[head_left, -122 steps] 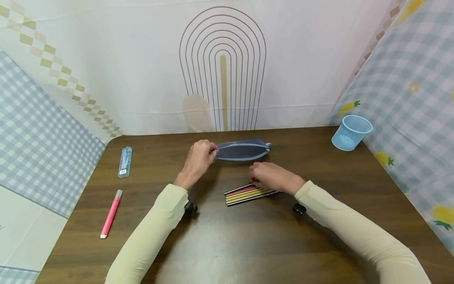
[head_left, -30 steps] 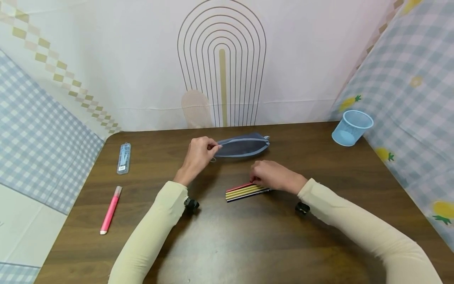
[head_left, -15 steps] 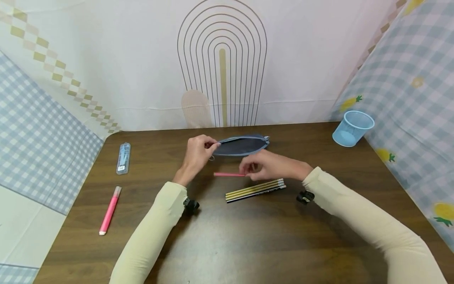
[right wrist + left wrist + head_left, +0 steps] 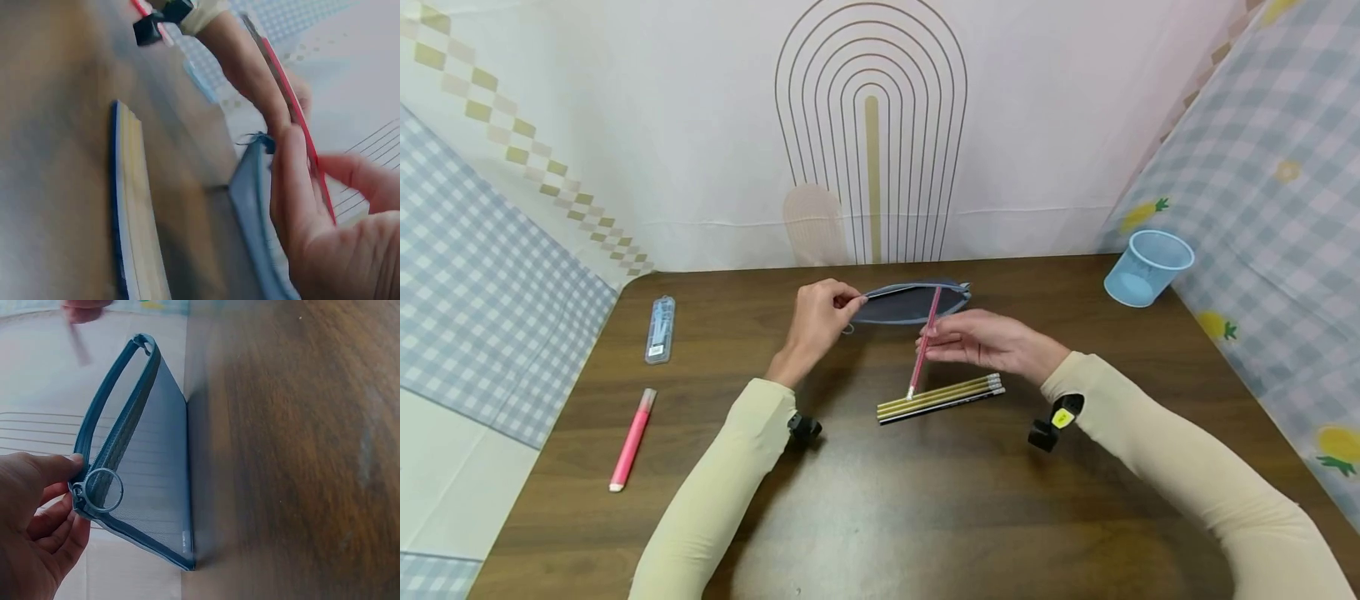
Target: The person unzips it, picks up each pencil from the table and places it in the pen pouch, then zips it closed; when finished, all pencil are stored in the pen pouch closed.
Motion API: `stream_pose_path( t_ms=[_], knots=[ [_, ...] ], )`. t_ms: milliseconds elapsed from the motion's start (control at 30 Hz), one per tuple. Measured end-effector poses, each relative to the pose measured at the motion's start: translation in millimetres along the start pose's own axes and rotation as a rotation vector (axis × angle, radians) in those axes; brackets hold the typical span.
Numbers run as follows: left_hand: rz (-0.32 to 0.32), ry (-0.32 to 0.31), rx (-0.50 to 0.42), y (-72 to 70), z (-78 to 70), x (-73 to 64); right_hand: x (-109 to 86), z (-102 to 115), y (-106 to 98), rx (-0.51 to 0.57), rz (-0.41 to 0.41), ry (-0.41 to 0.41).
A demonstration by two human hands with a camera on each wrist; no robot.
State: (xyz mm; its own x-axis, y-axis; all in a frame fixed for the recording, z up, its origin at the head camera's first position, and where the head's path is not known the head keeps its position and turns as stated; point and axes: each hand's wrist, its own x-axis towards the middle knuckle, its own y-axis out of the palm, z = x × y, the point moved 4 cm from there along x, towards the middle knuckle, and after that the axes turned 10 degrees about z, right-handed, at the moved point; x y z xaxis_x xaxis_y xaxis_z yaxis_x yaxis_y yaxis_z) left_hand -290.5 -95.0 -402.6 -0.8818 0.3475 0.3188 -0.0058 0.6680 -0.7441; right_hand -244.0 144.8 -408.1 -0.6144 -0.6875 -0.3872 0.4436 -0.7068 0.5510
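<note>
My left hand point(image 4: 820, 321) pinches the left corner of a blue mesh zipper pencil case point(image 4: 159, 469), near its ring. The case stands upright on the table with its mouth spread. In front of it my right hand point(image 4: 996, 342) holds a red pencil point(image 4: 919, 367) between thumb and fingers. The pencil is tilted, its eraser end low toward me and its other end over the case's mouth in the head view. Just below lies a row of several gold and black pencils point(image 4: 940, 400), erasers to the right.
On the left lie a pink marker point(image 4: 632, 442) and a slim clear-blue plastic case point(image 4: 660, 331). A light-blue mesh cup point(image 4: 1148, 268) stands at the back right corner. A patterned cloth point(image 4: 700, 150) hangs behind the table.
A black pencil at the row's far side left the row earlier. My right hand has since lifted the red pencil out, moved toward the case and turned it. The left hand keeps its pinch.
</note>
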Motion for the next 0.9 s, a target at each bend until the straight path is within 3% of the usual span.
stream_pose_path(
  t_ms=[167, 400, 533, 733, 900],
  knots=[
    [0.032, -0.017, 0.01, 0.2, -1.0, -0.4, 8.0, -12, -15, 0.295, -0.096, 0.023],
    [0.108, -0.036, 0.027, 2.2, -4.3, 0.8, 19.6, -12, -24, 0.475, -0.187, -0.008],
    [0.14, -0.052, 0.025, 3.4, -5.3, 0.8, 27.7, -9, -19, 0.495, -0.214, -0.032],
    [0.187, -0.063, 0.019, 6.8, -7.3, -1.3, 41.5, -7, -14, 0.435, -0.259, -0.081],
    [0.193, -0.059, 0.019, 7.6, -7.4, -3.2, 49.5, -7, -14, 0.411, -0.317, -0.121]
  ],
)
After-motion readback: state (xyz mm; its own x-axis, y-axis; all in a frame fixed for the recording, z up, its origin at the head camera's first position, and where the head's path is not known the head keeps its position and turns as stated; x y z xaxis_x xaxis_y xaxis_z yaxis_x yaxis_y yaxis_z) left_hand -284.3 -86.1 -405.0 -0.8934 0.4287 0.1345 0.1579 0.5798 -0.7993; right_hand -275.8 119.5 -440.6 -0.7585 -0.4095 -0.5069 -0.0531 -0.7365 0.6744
